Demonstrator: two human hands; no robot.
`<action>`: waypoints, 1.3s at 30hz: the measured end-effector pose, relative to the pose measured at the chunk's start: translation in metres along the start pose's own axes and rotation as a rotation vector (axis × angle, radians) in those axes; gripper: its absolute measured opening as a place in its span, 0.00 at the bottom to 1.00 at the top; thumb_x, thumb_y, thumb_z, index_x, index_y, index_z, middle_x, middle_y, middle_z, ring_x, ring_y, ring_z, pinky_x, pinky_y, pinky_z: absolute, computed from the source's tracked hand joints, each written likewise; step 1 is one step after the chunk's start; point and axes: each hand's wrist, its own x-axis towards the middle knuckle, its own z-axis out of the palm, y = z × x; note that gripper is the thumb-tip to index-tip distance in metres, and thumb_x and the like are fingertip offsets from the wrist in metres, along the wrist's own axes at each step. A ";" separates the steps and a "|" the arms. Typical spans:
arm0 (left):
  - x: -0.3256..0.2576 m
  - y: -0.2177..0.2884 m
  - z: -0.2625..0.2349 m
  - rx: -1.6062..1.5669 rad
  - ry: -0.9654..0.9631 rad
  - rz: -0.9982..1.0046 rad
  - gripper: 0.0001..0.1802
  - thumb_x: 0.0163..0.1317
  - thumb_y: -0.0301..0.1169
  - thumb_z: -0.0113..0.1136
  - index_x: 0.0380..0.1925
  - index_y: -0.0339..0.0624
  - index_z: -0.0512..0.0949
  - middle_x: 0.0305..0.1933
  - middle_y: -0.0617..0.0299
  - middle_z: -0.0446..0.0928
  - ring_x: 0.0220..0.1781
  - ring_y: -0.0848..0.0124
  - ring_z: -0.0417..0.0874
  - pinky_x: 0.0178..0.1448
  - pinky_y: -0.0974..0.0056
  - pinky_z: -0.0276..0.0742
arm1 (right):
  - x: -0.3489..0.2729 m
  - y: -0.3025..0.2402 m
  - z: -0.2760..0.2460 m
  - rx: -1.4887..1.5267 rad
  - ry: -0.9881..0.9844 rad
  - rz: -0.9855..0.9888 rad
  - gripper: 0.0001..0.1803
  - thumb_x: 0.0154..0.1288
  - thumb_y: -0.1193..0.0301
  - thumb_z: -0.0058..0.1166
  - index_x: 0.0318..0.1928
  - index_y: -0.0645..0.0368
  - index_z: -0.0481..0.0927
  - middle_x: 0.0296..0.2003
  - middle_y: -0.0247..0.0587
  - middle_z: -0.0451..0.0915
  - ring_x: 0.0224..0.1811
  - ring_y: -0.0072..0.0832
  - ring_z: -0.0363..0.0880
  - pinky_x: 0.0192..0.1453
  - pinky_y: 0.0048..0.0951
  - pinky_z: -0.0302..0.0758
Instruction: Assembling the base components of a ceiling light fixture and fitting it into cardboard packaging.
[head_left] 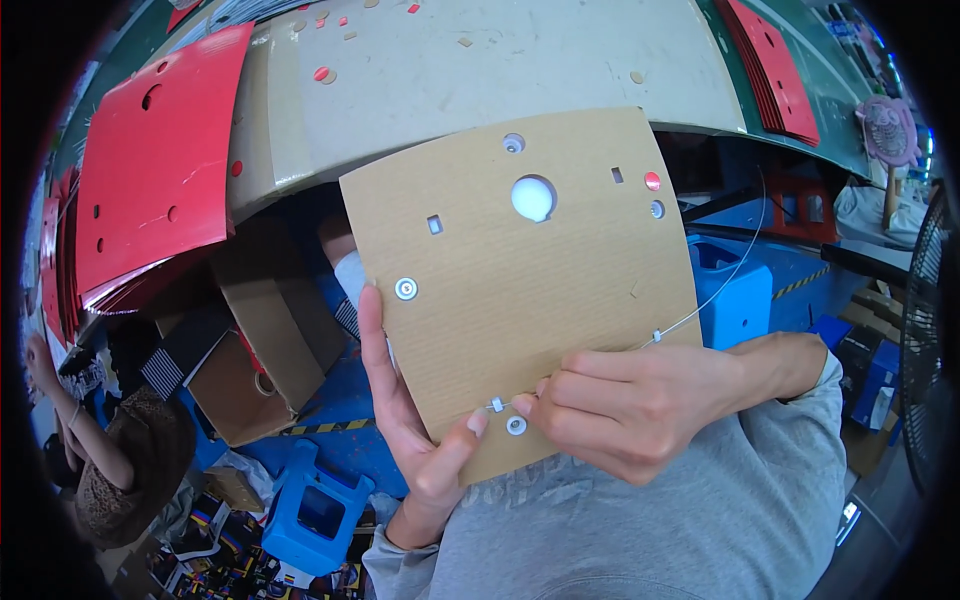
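Note:
A brown corrugated cardboard panel (pixel 540 290) with a round hole near its upper middle, small slots and several ring-shaped fittings leans in front of my body. My left hand (pixel 430 460) grips its lower left edge, fingers along the side and thumb on the face beside a small white clip (pixel 497 405). Close to that clip, my right hand (pixel 630 405) pinches a thin white cord (pixel 690 320). The cord runs under this hand to another white clip (pixel 657 337), then curves off toward the upper right. A white ring fitting (pixel 516 425) sits just below my fingertips.
A pale worktable (pixel 500 60) lies beyond the panel, scattered with small cut-outs. Red sheets (pixel 165 160) are stacked at left, more red sheets (pixel 770 70) at right. Blue stools (pixel 318 510) flank me. A black fan (pixel 925 330) stands right; another person (pixel 130 450) is at left.

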 end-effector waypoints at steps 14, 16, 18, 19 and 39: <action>-0.005 -0.005 0.006 -0.043 0.017 -0.015 0.66 0.41 0.28 0.63 0.82 0.44 0.39 0.80 0.47 0.54 0.79 0.56 0.62 0.80 0.56 0.58 | -0.015 -0.005 -0.015 -0.156 -0.033 0.103 0.17 0.50 0.74 0.61 0.40 0.75 0.85 0.31 0.44 0.79 0.31 0.29 0.81 0.33 0.25 0.77; -0.006 -0.004 0.010 -0.061 0.021 -0.025 0.66 0.41 0.27 0.63 0.82 0.44 0.39 0.81 0.47 0.54 0.79 0.56 0.61 0.80 0.56 0.57 | -0.014 -0.006 -0.011 -0.196 -0.008 0.062 0.16 0.51 0.74 0.60 0.39 0.75 0.85 0.32 0.45 0.80 0.31 0.29 0.81 0.34 0.25 0.78; -0.005 -0.003 0.015 -0.085 -0.004 -0.007 0.65 0.42 0.27 0.62 0.82 0.44 0.38 0.81 0.48 0.54 0.79 0.57 0.61 0.80 0.56 0.57 | -0.008 -0.007 -0.014 -0.211 -0.052 0.027 0.14 0.50 0.74 0.60 0.36 0.73 0.84 0.32 0.45 0.79 0.35 0.30 0.81 0.36 0.27 0.78; -0.012 -0.002 0.020 -0.090 0.035 -0.022 0.65 0.42 0.26 0.62 0.82 0.44 0.38 0.81 0.49 0.54 0.79 0.57 0.61 0.80 0.56 0.57 | -0.005 -0.010 -0.017 -0.208 -0.101 -0.008 0.11 0.49 0.74 0.61 0.33 0.70 0.84 0.33 0.45 0.78 0.38 0.32 0.80 0.39 0.29 0.77; -0.018 0.004 0.017 0.123 0.050 0.158 0.53 0.47 0.29 0.62 0.78 0.38 0.56 0.84 0.44 0.46 0.83 0.48 0.51 0.83 0.48 0.50 | -0.008 -0.008 0.011 -0.203 0.083 -0.018 0.09 0.60 0.74 0.61 0.36 0.69 0.82 0.35 0.45 0.78 0.42 0.35 0.81 0.48 0.30 0.79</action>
